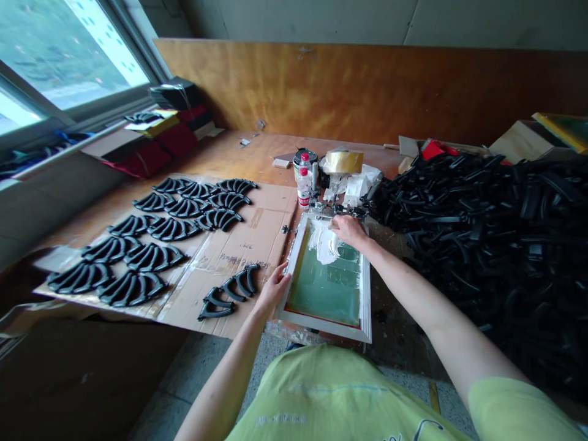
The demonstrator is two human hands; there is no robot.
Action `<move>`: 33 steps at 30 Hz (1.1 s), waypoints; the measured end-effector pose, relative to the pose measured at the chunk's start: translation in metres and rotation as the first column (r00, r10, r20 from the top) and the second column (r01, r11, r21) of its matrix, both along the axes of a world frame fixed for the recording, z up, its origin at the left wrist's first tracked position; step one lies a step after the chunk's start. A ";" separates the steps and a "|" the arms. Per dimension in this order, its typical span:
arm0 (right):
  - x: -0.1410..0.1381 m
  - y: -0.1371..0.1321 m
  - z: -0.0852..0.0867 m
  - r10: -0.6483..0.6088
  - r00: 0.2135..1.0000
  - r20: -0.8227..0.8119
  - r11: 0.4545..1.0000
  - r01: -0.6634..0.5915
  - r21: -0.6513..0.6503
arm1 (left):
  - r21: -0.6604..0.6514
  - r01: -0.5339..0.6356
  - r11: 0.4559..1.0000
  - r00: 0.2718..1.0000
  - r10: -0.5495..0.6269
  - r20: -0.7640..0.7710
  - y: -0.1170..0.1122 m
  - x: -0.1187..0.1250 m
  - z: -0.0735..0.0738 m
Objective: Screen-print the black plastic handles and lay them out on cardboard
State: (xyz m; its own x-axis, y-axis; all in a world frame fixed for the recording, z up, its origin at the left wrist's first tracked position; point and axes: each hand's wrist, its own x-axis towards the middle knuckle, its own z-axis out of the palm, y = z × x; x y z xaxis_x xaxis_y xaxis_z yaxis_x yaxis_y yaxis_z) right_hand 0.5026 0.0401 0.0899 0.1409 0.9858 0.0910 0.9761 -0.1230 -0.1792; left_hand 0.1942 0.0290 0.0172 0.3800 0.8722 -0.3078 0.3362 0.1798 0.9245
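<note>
A screen-printing frame (366,288) with a pale border and green mesh lies in front of me. White ink (327,244) is smeared over the mesh near its far end. My left hand (277,285) is at the frame's left side, its fingers closed on the border. Over the far right part of the frame, my right hand (349,231) is closed beside the ink. A small pale edge shows at its fingertips, but the fingers mostly hide what it is. Left of the frame, a few curved black plastic parts (234,288) lie on cardboard.
Rows of black parts (151,226) cover the left of the cardboard sheet (202,275). A large heap of black parts (478,245) rises at right. Behind the frame stand red-capped bottles (304,184), metal clamps (337,210) and a tape roll (343,162).
</note>
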 end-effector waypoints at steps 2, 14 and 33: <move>0.004 -0.004 -0.005 -0.069 0.997 0.032 0.997 0.069 0.022 | -0.002 0.002 1.000 1.000 -0.002 -0.010 0.001 -0.001 -0.003; -0.013 -0.068 -0.004 0.511 0.856 -0.073 0.859 -0.509 0.053 | -0.034 0.013 0.999 0.997 -0.011 0.072 -0.006 0.001 0.003; 0.014 -0.004 0.028 0.014 0.996 -0.093 0.979 0.005 0.205 | -0.124 0.000 0.992 0.994 0.014 0.112 -0.008 0.000 0.070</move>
State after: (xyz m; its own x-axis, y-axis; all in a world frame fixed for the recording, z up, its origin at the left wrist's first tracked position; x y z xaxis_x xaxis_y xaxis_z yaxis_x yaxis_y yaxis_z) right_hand 0.5169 0.0362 0.1180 0.1540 0.9484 0.2773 0.9543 -0.0700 -0.2907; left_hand 0.1941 0.0214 0.0875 0.4126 0.8329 -0.3690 0.2298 0.2968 0.9269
